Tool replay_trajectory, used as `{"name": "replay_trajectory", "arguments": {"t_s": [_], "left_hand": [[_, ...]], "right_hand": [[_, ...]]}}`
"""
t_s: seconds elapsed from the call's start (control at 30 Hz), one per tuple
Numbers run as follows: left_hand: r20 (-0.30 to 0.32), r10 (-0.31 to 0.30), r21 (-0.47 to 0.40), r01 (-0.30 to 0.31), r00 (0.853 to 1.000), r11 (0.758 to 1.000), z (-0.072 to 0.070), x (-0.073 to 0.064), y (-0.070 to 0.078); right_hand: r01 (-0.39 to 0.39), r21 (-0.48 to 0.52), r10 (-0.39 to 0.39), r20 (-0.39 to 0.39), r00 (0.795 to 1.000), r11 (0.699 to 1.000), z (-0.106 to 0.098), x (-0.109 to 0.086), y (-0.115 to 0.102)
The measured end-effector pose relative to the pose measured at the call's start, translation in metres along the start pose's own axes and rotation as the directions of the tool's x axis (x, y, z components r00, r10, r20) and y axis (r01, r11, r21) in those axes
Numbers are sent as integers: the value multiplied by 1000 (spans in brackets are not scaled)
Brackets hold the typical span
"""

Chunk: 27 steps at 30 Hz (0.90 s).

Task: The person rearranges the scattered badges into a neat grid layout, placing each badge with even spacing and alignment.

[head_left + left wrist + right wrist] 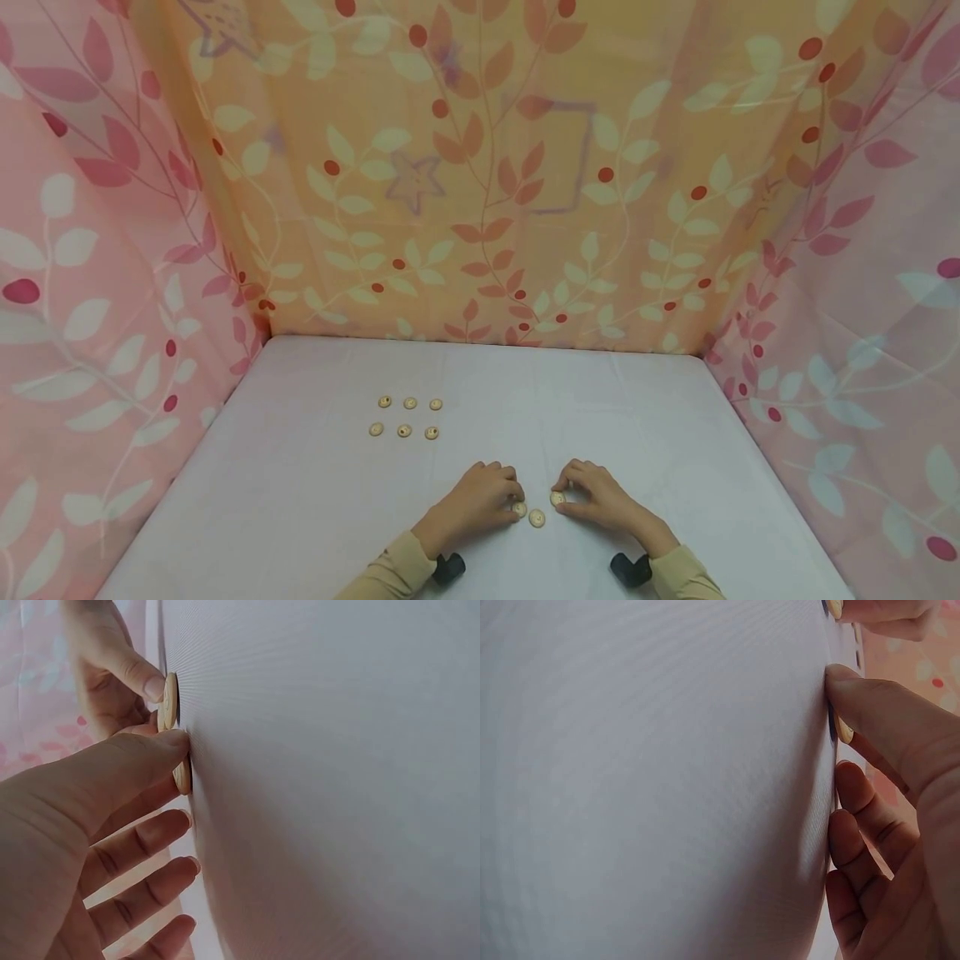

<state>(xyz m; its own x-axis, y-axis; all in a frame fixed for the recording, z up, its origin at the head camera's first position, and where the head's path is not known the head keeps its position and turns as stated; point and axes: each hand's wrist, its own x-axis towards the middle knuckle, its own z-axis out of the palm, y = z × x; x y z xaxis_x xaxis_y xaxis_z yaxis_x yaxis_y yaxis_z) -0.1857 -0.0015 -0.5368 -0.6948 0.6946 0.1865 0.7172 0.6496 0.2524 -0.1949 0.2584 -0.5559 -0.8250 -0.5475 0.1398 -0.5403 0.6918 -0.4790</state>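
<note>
Near the front of the white table, my left hand (477, 498) pinches a small round wooden disc (520, 509) between thumb and forefinger. My right hand (600, 497) does the same with another wooden disc (557, 498), a little to the right. Between the two hands a third disc (537, 518) lies flat. In the left wrist view, the held disc (182, 780) shows as a thin edge below my thumb, low against the table. My thumb partly covers the right hand's disc (844, 729) in the right wrist view. Marks on the discs are too small to read.
Farther back and left, several similar discs (404, 431) lie in two rows on the white table (315, 492). Black wrist mounts (631, 570) sit under both forearms. Flower-patterned curtains (480, 250) stand at the back and both sides.
</note>
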Motion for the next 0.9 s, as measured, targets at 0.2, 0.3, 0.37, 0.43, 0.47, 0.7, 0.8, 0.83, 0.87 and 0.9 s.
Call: {"name": "replay_trajectory", "arguments": {"t_s": [0.2,0.3,0.37,0.43,0.47,0.7,0.8,0.83,0.87,0.9], "left_hand": [[-10,-2,22,2,1000,1000,-1,-1,0],[-30,3,32,-2,1000,999,-2,-2,-1],[-46,6,38,-4,999,999,-2,-3,-2],[-58,6,48,-3,998,999,-3,-4,-4],[-61,3,53,0,998,999,-3,-4,-4],[-67,-36,50,39,997,998,-8,-9,-13],[-83,-38,43,41,996,998,-10,-13,-18],[-90,-40,43,44,995,998,-10,-14,-20],[-97,-42,42,46,994,998,-10,-15,-22],[-104,-47,41,52,993,998,-11,-16,-24]], "right_hand": [[18,1,-18,-9,1000,1000,0,-1,0],[23,2,-23,-10,1000,1000,0,-1,-1],[17,-2,-17,-9,1000,1000,-1,-1,-1],[10,-3,-10,-7,1000,1000,-1,-1,-2],[7,-5,-7,-7,1000,1000,-1,0,-2],[-2,0,2,-6,1000,1000,-1,-1,-1],[5,-2,-5,-7,1000,1000,0,-1,0],[9,-1,-9,-8,1000,1000,0,-1,0],[12,-1,-12,-9,1000,1000,0,-2,1],[15,0,-15,-9,1000,1000,0,-2,1]]}}
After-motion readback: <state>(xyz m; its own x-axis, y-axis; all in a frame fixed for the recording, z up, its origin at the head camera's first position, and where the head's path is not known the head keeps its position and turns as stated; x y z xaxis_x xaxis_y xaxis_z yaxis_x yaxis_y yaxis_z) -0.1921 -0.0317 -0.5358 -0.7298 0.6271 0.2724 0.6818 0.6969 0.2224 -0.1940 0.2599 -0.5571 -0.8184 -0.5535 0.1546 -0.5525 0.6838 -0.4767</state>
